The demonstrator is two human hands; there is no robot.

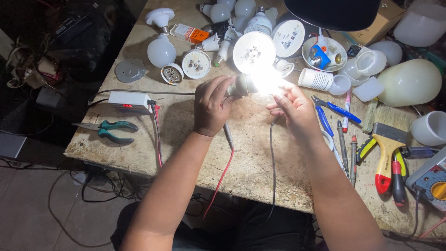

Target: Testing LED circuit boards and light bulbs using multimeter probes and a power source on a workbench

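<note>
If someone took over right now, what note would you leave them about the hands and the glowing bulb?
Left hand: closed around the base of the lit white bulb, red test probe under it.
Right hand: fingers at the glowing end, black wire hanging below.
Bulb is shining above the worn wooden bench. Green-handled pliers lie left, opened bulb parts behind.
Whether the right grip is closed is hidden by glare.

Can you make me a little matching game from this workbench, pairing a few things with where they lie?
Things:
1. green-handled pliers
2. paintbrush
3. lit bulb
4. orange box

Places:
A. between the left hand and right hand
B. far edge of the table
C. near left corner
D. right side, among screwdrivers

Pairs: 1-C, 2-D, 3-A, 4-B
</note>
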